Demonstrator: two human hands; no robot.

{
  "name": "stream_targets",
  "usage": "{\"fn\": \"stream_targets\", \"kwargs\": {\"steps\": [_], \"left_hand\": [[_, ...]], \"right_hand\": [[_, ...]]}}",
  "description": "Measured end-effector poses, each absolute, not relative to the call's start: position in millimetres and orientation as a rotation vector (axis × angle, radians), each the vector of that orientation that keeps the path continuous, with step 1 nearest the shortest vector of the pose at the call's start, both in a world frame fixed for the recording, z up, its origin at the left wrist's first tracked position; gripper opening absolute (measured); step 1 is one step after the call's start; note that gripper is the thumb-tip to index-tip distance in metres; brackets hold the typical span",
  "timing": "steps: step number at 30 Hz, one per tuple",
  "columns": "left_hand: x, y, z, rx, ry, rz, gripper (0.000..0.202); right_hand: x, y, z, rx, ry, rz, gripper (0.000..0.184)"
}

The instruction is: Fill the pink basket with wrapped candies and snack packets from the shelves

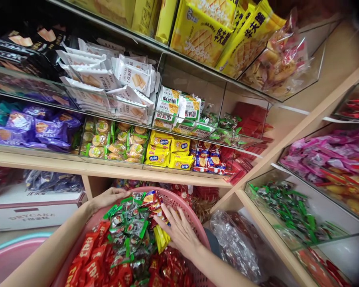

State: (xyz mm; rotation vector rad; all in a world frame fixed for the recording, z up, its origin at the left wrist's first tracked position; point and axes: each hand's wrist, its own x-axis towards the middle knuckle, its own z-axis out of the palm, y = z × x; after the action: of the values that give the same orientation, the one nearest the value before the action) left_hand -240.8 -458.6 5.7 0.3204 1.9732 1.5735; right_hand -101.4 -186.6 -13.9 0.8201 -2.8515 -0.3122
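A pink plastic basket (197, 217) sits low in front of me, filled with small wrapped sweets and snacks. My left hand (109, 198) lies along its far left rim, fingers stretched out and holding nothing. Over the right part of the contents, my right hand (179, 231) spreads its fingers, touching yellow packets (161, 238) and red-and-blue packets (151, 198). Between the hands is a heap of green-and-clear wrapped candies (130, 223). Red packets (91, 255) fill the near left side, and darker red ones (170, 267) lie at the near right.
Glass-fronted shelves ahead hold white packets (134, 77), yellow packets (170, 151) and purple packets (37, 125). More bins, one with green candies (290, 211), stand at right. A white carton (36, 209) and a pink tub (14, 259) are at left; a clear plastic bag (235, 239) lies right of the basket.
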Motion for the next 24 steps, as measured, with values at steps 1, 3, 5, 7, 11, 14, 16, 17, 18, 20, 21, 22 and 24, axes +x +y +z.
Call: {"fn": "stream_targets", "kwargs": {"steps": [1, 3, 5, 7, 11, 14, 16, 17, 18, 20, 21, 22, 24], "left_hand": [[-241.9, -459.5, 3.4, 0.339, 1.969, 1.581, 0.048], [-244.4, -461.1, -1.9, 0.353, 1.945, 1.601, 0.046], [-247.0, -462.3, -7.2, 0.326, 1.913, 1.613, 0.044], [-249.7, -462.7, -11.7, 0.347, 1.88, 1.638, 0.043], [-255.1, -462.1, -18.2, 0.396, 1.862, 1.642, 0.042], [-257.0, -460.9, -20.0, 0.383, 1.916, 1.616, 0.044], [-256.2, -459.8, -18.9, 0.384, 1.944, 1.615, 0.044], [-255.3, -459.3, -17.8, 0.38, 1.954, 1.618, 0.044], [-254.2, -458.8, -16.6, 0.374, 1.961, 1.62, 0.044], [-252.0, -458.1, -14.6, 0.358, 1.968, 1.628, 0.046], [-251.2, -458.0, -14.1, 0.354, 1.969, 1.632, 0.047], [-250.7, -458.0, -14.0, 0.356, 1.974, 1.632, 0.048], [-250.7, -458.4, -15.1, 0.364, 1.988, 1.637, 0.05]], "right_hand": [[-101.7, -185.1, -14.9, 0.813, -2.851, -0.313, 0.109], [-101.4, -182.0, -17.1, 0.827, -2.861, -0.294, 0.114], [-100.7, -179.3, -17.9, 0.857, -2.894, -0.246, 0.12], [-100.9, -177.3, -13.9, 0.897, -2.947, -0.148, 0.123], [-109.6, -181.8, 21.8, 0.901, -3.003, 0.326, 0.106], [-131.3, -197.5, 69.7, 0.5, -2.796, 0.985, 0.066], [-154.9, -212.4, 102.9, 0.149, -2.475, 1.559, 0.046], [-168.8, -220.4, 118.1, 0.079, -2.324, 1.833, 0.042], [-183.4, -228.5, 131.9, 0.014, -2.153, 2.059, 0.037], [-212.2, -244.2, 154.5, -0.082, -1.866, 2.366, 0.024], [-225.6, -251.6, 163.1, -0.156, -1.758, 2.473, 0.019], [-237.8, -258.6, 169.9, -0.237, -1.676, 2.537, 0.017], [-258.5, -271.0, 178.1, -0.39, -1.565, 2.582, 0.017]]}}
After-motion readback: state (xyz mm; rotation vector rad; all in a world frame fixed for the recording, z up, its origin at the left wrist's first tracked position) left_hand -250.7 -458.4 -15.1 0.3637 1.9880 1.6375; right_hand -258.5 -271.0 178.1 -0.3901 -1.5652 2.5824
